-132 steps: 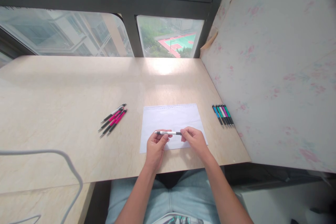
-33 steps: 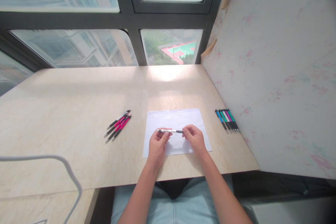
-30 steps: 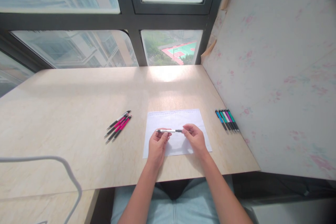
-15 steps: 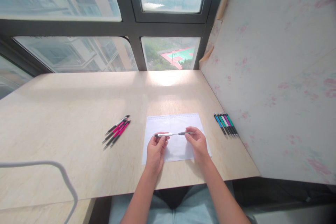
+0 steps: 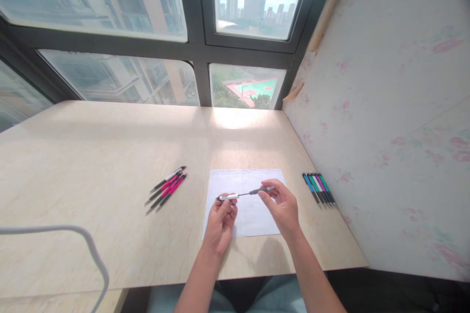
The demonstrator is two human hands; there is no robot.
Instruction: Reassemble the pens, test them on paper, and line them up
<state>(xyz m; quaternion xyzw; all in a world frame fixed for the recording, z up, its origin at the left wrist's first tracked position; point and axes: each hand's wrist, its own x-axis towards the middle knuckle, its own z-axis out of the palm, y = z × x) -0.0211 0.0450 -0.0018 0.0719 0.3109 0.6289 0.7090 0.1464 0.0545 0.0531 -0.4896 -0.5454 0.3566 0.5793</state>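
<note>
Between my hands is a ballpoint pen in two parts, held above a white sheet of paper (image 5: 253, 220). My left hand (image 5: 221, 220) is closed on the white pen barrel (image 5: 230, 196), whose dark end points left. Thumb and fingers of my right hand (image 5: 282, 205) pinch the black pen grip (image 5: 257, 191), its tip pointing right. A thin dark refill (image 5: 244, 194) bridges the gap between the two parts. Small handwriting runs along the paper's top edge.
Left of the paper lie several pens (image 5: 167, 188), pink and white with black grips. A row of several coloured pens (image 5: 318, 189) lies at right by the wallpapered wall (image 5: 385, 156). A grey cable (image 5: 88, 244) curves at the lower left. Windows stand behind the table (image 5: 110, 156).
My right hand has risen slightly and tilted the black grip upward to the right. The refill now slants between the two parts. The camera view has shifted and rolled a little.
</note>
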